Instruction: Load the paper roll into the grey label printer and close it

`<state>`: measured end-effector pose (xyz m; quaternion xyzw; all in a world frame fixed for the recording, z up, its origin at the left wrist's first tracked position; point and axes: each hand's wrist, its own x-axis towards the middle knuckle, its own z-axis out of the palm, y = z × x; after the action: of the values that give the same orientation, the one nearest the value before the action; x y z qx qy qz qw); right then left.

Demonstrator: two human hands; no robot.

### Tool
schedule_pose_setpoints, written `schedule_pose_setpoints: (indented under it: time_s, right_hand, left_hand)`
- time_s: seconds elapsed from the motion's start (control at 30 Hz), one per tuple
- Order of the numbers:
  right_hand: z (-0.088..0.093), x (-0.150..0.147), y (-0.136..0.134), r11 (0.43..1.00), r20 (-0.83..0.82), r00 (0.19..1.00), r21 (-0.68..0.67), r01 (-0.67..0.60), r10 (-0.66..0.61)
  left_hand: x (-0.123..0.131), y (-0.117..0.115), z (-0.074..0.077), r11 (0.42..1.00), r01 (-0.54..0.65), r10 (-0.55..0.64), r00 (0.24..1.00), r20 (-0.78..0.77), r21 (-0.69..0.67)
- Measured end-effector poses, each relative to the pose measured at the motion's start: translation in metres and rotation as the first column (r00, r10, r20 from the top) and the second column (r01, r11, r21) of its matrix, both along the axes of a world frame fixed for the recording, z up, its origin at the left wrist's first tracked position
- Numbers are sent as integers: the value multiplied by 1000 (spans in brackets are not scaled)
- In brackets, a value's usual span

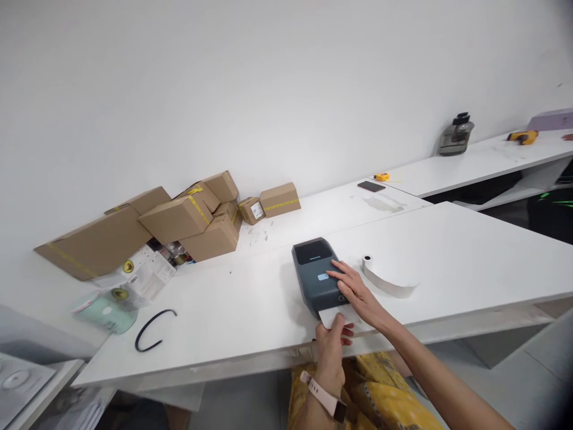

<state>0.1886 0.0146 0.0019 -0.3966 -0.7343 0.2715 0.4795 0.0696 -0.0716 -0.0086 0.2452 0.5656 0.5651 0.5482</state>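
Note:
A dark teal label printer point(308, 276) with a black window and a small light-blue patch on top lies on the white table near its front edge. White label paper point(329, 315) sticks out of its front end. My left hand point(332, 337), below the printer, pinches this paper between thumb and fingers. On the printer's top right side rests my right hand point(356, 291), fingers stretched out and holding nothing. One fingertip is close to the light-blue patch. Right of the printer, a small paper roll point(367, 261) lies with its strip point(394, 288) unrolled along the table.
Cardboard boxes point(179, 218) are piled against the wall at left. A black curved band point(145, 331) and a mint-green pouch point(107, 313) lie at the left end. Farther right are a phone point(371, 186), a yellow tape measure point(382, 177) and a grey bottle-like container point(455, 138).

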Motion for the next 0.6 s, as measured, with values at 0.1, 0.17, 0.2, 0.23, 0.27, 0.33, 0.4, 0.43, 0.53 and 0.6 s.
schedule_pose_setpoints:
  time_s: [0.1,0.17,0.2,0.23,0.27,0.33,0.4,0.43,0.53,0.6]
  right_hand:
    - [-6,-2,1,998,26,999,42,41,-42]
    - [-8,-4,1,994,52,996,82,74,-78]
    - [-8,-5,0,991,72,993,103,90,-98]
    - [-7,-6,0,987,97,988,125,105,-117]
    - [-6,-6,0,982,128,982,147,119,-138]
    - [-2,-6,-2,970,205,961,194,146,-185]
    - [1,-5,-3,956,293,928,248,156,-228]
    - [2,-4,-4,948,332,911,279,154,-246]
    - [1,-2,-1,913,397,868,385,138,-299]
    - [-2,-3,3,879,396,850,452,149,-347]
  left_hand:
    - [2,5,-4,999,16,-15,1000,-8,47]
    - [1,6,-6,997,36,-35,999,-11,63]
    - [1,6,-7,997,41,-41,999,-9,67]
    - [1,4,-6,996,48,-47,999,-5,71]
    - [1,2,-6,996,54,-54,999,2,75]
    - [0,-6,-4,991,99,-100,995,6,89]
    - [-4,-17,-5,979,176,-176,984,-16,104]
    - [-8,-22,-7,972,210,-207,978,-37,106]
    - [-27,-29,-12,986,133,-126,989,-73,97]
    - [-44,-26,-10,990,40,-27,995,-101,134]
